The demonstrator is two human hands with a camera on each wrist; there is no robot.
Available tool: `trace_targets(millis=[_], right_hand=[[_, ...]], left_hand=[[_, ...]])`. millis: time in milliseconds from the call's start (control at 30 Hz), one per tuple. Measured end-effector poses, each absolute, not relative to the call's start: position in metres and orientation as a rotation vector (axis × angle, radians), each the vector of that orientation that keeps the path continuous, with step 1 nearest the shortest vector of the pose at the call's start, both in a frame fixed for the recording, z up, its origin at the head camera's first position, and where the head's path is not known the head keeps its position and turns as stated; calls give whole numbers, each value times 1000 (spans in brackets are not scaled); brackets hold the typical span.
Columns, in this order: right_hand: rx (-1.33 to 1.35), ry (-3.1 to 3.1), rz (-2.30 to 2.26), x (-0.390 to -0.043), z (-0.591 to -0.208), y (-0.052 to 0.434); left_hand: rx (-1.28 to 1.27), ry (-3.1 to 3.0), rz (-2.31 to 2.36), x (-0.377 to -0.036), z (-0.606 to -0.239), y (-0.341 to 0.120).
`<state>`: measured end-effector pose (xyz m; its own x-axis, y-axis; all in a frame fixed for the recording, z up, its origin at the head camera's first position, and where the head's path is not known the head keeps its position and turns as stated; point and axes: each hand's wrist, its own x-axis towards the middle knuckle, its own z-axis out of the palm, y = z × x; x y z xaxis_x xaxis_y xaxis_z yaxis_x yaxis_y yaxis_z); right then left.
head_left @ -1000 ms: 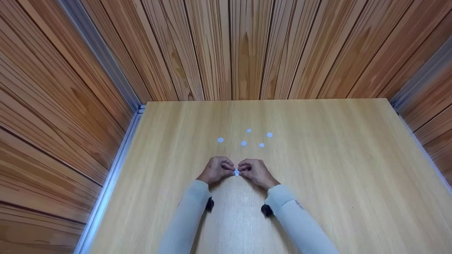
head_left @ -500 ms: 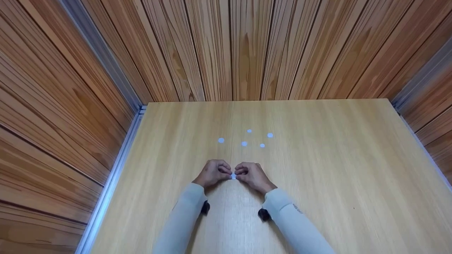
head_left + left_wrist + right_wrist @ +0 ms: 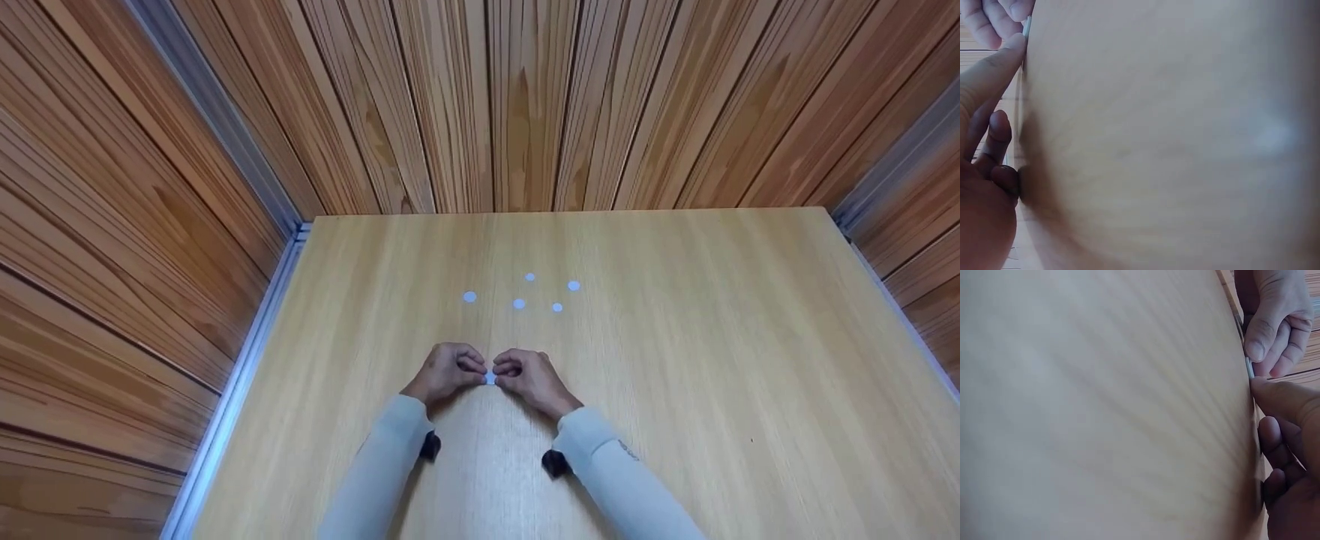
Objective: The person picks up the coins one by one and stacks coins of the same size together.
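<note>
No word, label, brand or number can be read in any of the three views. The one thing that resembles print is a small dark mark (image 3: 628,450) on the right sleeve (image 3: 637,487), on its outer side just behind the cuff (image 3: 583,429), set slantwise along the arm. In the head view it shows as a few thin, close strokes, too small and blurred to make out as letters, a logo or a pattern.
</note>
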<state>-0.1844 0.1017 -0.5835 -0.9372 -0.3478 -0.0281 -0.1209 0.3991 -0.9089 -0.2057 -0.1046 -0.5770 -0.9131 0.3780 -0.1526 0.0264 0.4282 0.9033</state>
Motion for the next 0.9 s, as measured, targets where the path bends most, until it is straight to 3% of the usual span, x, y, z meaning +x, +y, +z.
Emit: trace_targets(millis=[900], right_hand=[[-389,2435,-1615,-178,-590,98]], left_hand=[[310,2348,1459,-208,-577,-105]])
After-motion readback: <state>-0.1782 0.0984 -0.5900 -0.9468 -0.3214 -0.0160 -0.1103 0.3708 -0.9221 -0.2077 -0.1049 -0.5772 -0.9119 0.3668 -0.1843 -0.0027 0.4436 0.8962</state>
